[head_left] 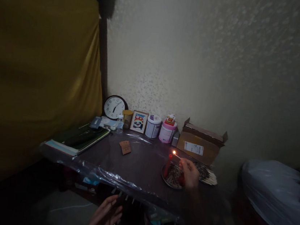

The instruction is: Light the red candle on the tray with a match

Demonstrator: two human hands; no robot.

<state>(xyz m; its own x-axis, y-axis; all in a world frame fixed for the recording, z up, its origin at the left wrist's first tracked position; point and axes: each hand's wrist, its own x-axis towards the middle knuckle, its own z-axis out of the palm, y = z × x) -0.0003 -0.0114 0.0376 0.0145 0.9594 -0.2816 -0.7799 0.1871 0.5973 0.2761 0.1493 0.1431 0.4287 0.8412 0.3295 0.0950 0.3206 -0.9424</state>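
My right hand [189, 174] pinches a burning match [177, 155] between thumb and fingers. Its small flame glows just above the top of a red candle [168, 166], which stands upright on a round metal plate [164, 180]. Dark bits cover the plate, and my hand hides part of it, along with most of another red thing beside my wrist. Low in the view, my left hand [106, 215] is held in front of the table edge, fingers apart and slightly curled, with nothing in it. A folded brown matchbook-like piece [125, 147] lies mid-table.
Along the wall stand a clock [114, 107], a framed panda picture [138, 121], two tins [153, 126] and an open cardboard box [200, 142]. Fanned pale sticks [210, 177] lie right of my right hand. Books [81, 138] occupy the left. Plastic film covers the dark table [138, 165].
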